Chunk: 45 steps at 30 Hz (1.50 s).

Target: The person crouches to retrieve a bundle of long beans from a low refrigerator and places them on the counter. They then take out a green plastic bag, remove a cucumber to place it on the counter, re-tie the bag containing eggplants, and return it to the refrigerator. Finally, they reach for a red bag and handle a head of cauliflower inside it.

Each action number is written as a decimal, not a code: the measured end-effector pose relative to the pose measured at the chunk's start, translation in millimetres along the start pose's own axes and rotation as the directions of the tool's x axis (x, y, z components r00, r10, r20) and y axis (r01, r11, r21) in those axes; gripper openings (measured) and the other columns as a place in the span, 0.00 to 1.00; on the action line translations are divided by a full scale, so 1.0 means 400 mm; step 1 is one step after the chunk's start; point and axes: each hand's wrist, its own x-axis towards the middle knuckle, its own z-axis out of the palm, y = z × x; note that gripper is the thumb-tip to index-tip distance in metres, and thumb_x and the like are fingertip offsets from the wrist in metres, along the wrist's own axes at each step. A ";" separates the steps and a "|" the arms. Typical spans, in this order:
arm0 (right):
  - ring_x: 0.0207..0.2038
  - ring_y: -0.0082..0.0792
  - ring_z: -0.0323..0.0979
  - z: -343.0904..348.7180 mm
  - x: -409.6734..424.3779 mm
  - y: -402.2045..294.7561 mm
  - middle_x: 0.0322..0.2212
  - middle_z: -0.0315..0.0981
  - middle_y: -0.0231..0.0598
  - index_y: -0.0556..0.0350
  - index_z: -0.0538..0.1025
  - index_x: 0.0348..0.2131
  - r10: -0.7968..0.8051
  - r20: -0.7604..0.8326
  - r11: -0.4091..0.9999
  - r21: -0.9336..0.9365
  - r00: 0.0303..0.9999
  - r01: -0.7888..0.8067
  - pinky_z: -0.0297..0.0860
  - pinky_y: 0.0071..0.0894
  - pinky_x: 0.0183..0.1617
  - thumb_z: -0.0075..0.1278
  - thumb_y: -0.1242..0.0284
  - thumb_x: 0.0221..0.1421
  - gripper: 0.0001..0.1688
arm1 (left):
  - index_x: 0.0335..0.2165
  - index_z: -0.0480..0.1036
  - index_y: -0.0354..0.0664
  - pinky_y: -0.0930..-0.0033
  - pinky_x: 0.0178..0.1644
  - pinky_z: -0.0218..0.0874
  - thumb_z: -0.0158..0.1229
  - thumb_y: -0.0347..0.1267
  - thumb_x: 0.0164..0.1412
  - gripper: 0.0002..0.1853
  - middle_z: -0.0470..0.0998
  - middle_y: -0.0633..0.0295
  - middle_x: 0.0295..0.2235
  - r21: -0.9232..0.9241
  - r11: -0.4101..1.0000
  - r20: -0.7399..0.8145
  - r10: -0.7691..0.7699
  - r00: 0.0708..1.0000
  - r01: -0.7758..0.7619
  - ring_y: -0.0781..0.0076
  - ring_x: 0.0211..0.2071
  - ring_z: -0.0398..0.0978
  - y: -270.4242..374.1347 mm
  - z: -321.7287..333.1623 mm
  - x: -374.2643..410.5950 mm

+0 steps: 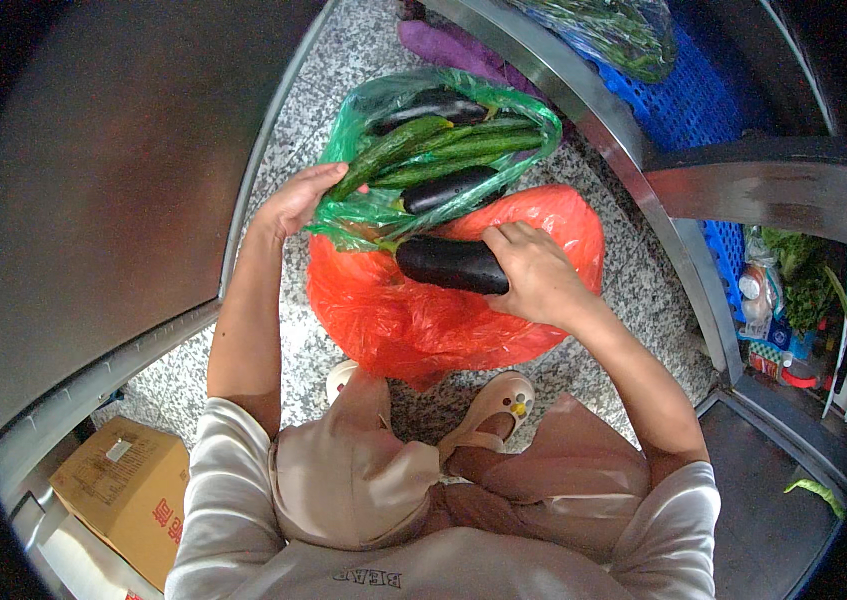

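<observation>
My right hand (539, 274) grips the blunt end of a dark eggplant (449, 264), whose stem points left. It is held over a red plastic bag (453, 330) on the speckled floor. My left hand (302, 196) is at the left edge of a green plastic bag (352, 225), by the end of a cucumber (393, 154); whether the fingers grip the bag, the cucumber or both, I cannot tell. Inside the open green bag lie several long green cucumbers, with one eggplant (438, 111) behind them and another eggplant (453, 189) in front.
Purple long vegetables (453, 49) lie on the floor beyond the green bag. At the right, a metal-framed refrigerator holds a blue plastic basket (693, 90), bagged greens (618, 34) and leafy greens (806, 277). A metal door (115, 187) stands at the left, near a cardboard box (127, 487).
</observation>
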 end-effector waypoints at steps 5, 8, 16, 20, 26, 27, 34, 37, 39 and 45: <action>0.44 0.51 0.64 0.002 0.002 0.005 0.36 0.67 0.51 0.62 0.66 0.39 0.000 0.007 1.000 0.017 1.000 0.000 0.61 0.46 0.49 0.63 0.70 0.30 0.34 | 0.45 0.67 0.35 0.67 0.49 0.62 0.52 0.37 0.59 0.19 0.74 0.57 0.41 0.214 0.975 -0.022 0.058 0.998 -0.052 0.68 0.43 0.71 0.011 0.027 0.004; 0.45 0.51 0.64 0.007 0.005 0.007 0.36 0.67 0.51 0.62 0.66 0.39 -0.006 0.002 1.000 0.026 1.000 0.006 0.61 0.47 0.49 0.63 0.70 0.31 0.34 | 0.45 0.68 0.41 0.65 0.49 0.59 0.61 0.33 0.49 0.23 0.74 0.58 0.41 0.679 0.676 0.005 0.387 0.922 -0.287 0.64 0.45 0.69 -0.002 0.072 0.028; 0.44 0.51 0.64 0.007 0.011 0.005 0.36 0.67 0.51 0.61 0.65 0.39 -0.007 0.031 1.000 0.008 1.000 0.006 0.61 0.46 0.49 0.63 0.69 0.31 0.34 | 0.42 0.69 0.43 0.59 0.46 0.62 0.59 0.31 0.49 0.19 0.73 0.50 0.39 0.972 0.188 -0.027 0.686 0.727 -0.141 0.51 0.43 0.70 -0.008 0.122 0.119; 0.44 0.51 0.64 0.007 0.008 0.004 0.36 0.67 0.52 0.62 0.65 0.39 -0.015 0.012 1.000 0.015 1.000 0.015 0.61 0.46 0.49 0.63 0.68 0.31 0.34 | 0.43 0.67 0.42 0.53 0.43 0.63 0.59 0.34 0.50 0.21 0.74 0.46 0.35 0.975 -0.050 -0.183 0.365 0.913 0.216 0.48 0.39 0.72 0.015 0.128 0.142; 0.44 0.52 0.64 0.009 0.005 0.003 0.36 0.67 0.53 0.62 0.65 0.40 -0.028 0.008 0.999 0.016 1.000 0.027 0.61 0.46 0.49 0.63 0.68 0.31 0.35 | 0.36 0.71 0.37 0.61 0.35 0.65 0.56 0.42 0.54 0.18 0.77 0.51 0.29 0.974 0.221 -0.123 0.695 0.709 -0.048 0.56 0.32 0.75 -0.036 0.058 0.151; 0.44 0.52 0.64 0.013 0.004 0.007 0.36 0.67 0.53 0.62 0.65 0.40 -0.029 -0.004 0.999 0.020 1.000 0.029 0.61 0.46 0.50 0.63 0.68 0.31 0.35 | 0.35 0.71 0.37 0.63 0.36 0.65 0.56 0.43 0.54 0.19 0.77 0.52 0.28 0.903 0.427 -0.229 0.573 0.787 -0.048 0.59 0.31 0.75 -0.018 0.061 0.157; 0.46 0.53 0.63 0.009 0.007 0.006 0.38 0.66 0.54 0.62 0.65 0.40 -0.004 0.042 1.000 0.026 0.999 0.003 0.60 0.48 0.51 0.63 0.67 0.31 0.35 | 0.39 0.67 0.38 0.72 0.34 0.67 0.56 0.44 0.56 0.20 0.76 0.59 0.29 -0.093 0.993 -0.532 0.013 0.846 -0.073 0.72 0.28 0.75 0.047 0.067 0.163; 0.47 0.53 0.63 0.011 0.005 0.005 0.38 0.66 0.53 0.62 0.65 0.40 -0.002 0.038 1.000 0.018 0.999 0.001 0.60 0.47 0.51 0.63 0.67 0.32 0.35 | 0.39 0.66 0.36 0.72 0.35 0.67 0.58 0.42 0.55 0.21 0.76 0.55 0.32 -0.121 0.987 -0.472 0.038 0.881 -0.108 0.71 0.32 0.76 0.016 0.052 0.149; 0.47 0.53 0.63 0.014 0.006 0.003 0.38 0.66 0.53 0.62 0.65 0.40 -0.014 0.020 1.000 0.006 1.000 0.014 0.60 0.48 0.51 0.63 0.67 0.32 0.35 | 0.40 0.65 0.31 0.67 0.36 0.67 0.61 0.39 0.52 0.25 0.75 0.52 0.34 0.225 0.974 -0.513 0.124 0.850 -0.007 0.65 0.35 0.75 -0.029 0.045 0.163; 0.45 0.53 0.64 0.009 0.008 0.004 0.37 0.66 0.53 0.63 0.65 0.40 -0.026 0.027 1.000 0.005 0.999 0.026 0.60 0.46 0.51 0.63 0.67 0.31 0.35 | 0.42 0.59 0.29 0.64 0.41 0.64 0.67 0.39 0.44 0.34 0.73 0.45 0.35 0.859 0.512 -0.303 0.502 0.810 0.004 0.60 0.37 0.72 -0.089 0.101 0.117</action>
